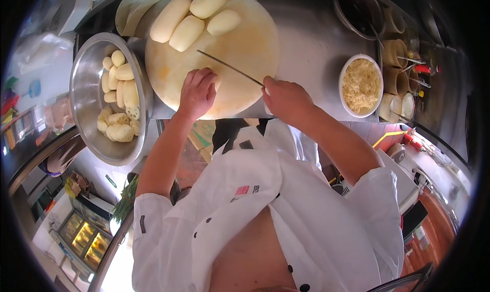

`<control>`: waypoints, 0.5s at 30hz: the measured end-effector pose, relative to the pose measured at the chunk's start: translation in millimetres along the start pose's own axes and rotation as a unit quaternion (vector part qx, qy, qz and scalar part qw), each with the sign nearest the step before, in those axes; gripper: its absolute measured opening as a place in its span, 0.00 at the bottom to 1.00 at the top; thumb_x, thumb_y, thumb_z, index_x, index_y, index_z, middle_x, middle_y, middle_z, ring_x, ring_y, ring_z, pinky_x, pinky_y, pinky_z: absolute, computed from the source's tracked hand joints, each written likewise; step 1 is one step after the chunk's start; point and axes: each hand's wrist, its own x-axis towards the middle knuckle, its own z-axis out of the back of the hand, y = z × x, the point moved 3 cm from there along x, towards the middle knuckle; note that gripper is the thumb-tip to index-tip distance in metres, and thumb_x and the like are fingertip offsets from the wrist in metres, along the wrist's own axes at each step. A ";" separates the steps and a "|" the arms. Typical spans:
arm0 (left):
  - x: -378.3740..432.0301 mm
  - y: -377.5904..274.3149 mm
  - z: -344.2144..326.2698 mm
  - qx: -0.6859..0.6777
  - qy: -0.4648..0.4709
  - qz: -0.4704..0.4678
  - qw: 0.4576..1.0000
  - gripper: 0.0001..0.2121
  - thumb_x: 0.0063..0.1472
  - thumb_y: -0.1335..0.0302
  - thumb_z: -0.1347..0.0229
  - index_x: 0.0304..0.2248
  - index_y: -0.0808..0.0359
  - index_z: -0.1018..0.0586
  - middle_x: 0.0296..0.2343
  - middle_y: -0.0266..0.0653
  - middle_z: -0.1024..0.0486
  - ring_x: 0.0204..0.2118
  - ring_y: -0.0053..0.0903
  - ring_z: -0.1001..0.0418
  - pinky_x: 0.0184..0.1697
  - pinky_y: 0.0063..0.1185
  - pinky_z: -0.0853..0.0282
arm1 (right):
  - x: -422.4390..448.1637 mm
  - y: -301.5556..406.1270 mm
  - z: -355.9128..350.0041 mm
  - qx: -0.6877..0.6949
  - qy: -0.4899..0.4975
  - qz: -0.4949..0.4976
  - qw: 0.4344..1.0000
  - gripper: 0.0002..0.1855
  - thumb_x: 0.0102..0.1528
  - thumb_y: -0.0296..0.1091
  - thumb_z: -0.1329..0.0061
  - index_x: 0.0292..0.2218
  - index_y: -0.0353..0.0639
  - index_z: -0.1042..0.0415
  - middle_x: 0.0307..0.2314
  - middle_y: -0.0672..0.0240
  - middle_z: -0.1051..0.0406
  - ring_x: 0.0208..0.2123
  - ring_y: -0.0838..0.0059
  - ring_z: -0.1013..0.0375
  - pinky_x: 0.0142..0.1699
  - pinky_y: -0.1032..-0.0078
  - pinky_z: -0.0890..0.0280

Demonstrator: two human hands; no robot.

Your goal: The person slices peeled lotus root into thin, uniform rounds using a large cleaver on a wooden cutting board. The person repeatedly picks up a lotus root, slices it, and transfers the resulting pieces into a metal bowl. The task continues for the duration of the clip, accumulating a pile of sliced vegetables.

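My right hand [287,98] grips the handle of a kitchen knife [229,68]. Its blade appears as a thin dark line, slanting up and left over a round cutting board [249,35]. Near the board's front edge, my left hand [198,93] is curled over a pale piece of lotus root [218,82], mostly hidden under the fingers. The blade passes beyond the fingertips; whether it touches the piece I cannot tell. Several peeled lotus root segments [187,33] lie at the far side of the board.
Left of the board, a large steel bowl [86,100] holds more peeled lotus root [119,133], some ends showing holes. A white bowl of pale minced food [360,86] stands on the steel counter [306,54] at right. Behind it are a dark pan [358,12] and several seasoning containers [395,81].
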 end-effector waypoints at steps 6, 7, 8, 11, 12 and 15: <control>-0.4 4.3 -3.8 -0.004 0.015 -0.010 1.000 0.15 0.55 0.81 0.42 0.44 0.65 0.21 0.45 0.42 0.24 0.46 0.44 0.28 0.50 0.36 0.28 | -1.8 31.0 9.6 -0.024 0.063 0.018 0.998 0.10 0.59 0.30 0.50 0.41 0.37 0.33 0.30 0.51 0.22 0.34 0.48 0.19 0.38 0.56 0.25; -1.1 5.0 -4.4 -0.006 0.017 -0.008 1.000 0.15 0.55 0.81 0.42 0.44 0.65 0.21 0.45 0.42 0.24 0.45 0.44 0.28 0.50 0.36 0.29 | -2.9 32.7 9.8 -0.033 0.077 0.018 0.996 0.11 0.58 0.28 0.49 0.41 0.37 0.33 0.31 0.50 0.21 0.34 0.49 0.19 0.38 0.57 0.25; -2.1 5.7 -4.9 -0.009 0.018 -0.006 1.000 0.15 0.55 0.81 0.42 0.44 0.65 0.21 0.45 0.43 0.24 0.45 0.44 0.28 0.50 0.36 0.29 | -6.3 33.8 11.4 -0.032 0.074 0.016 0.997 0.09 0.61 0.31 0.51 0.40 0.37 0.33 0.29 0.52 0.22 0.33 0.49 0.19 0.38 0.56 0.26; -4.4 7.2 -7.0 -0.004 0.016 -0.009 1.000 0.15 0.55 0.81 0.42 0.44 0.65 0.21 0.45 0.44 0.25 0.45 0.45 0.28 0.50 0.37 0.29 | -16.5 34.4 22.0 -0.028 0.068 0.010 0.997 0.10 0.67 0.36 0.56 0.38 0.38 0.33 0.26 0.53 0.23 0.30 0.49 0.21 0.37 0.55 0.27; -4.4 7.3 -7.1 -0.005 0.014 -0.010 1.000 0.15 0.55 0.81 0.42 0.44 0.65 0.21 0.45 0.44 0.25 0.45 0.46 0.28 0.50 0.37 0.29 | -18.6 35.5 27.1 -0.024 0.068 0.009 0.997 0.10 0.67 0.36 0.55 0.38 0.38 0.33 0.26 0.53 0.23 0.30 0.49 0.21 0.37 0.55 0.27; -3.6 7.0 -7.3 -0.008 0.015 -0.008 1.000 0.15 0.55 0.81 0.42 0.44 0.65 0.21 0.45 0.45 0.25 0.46 0.47 0.28 0.50 0.37 0.29 | -7.3 36.0 22.8 -0.014 0.064 0.023 0.998 0.09 0.66 0.35 0.55 0.38 0.38 0.33 0.26 0.53 0.23 0.31 0.48 0.21 0.36 0.55 0.27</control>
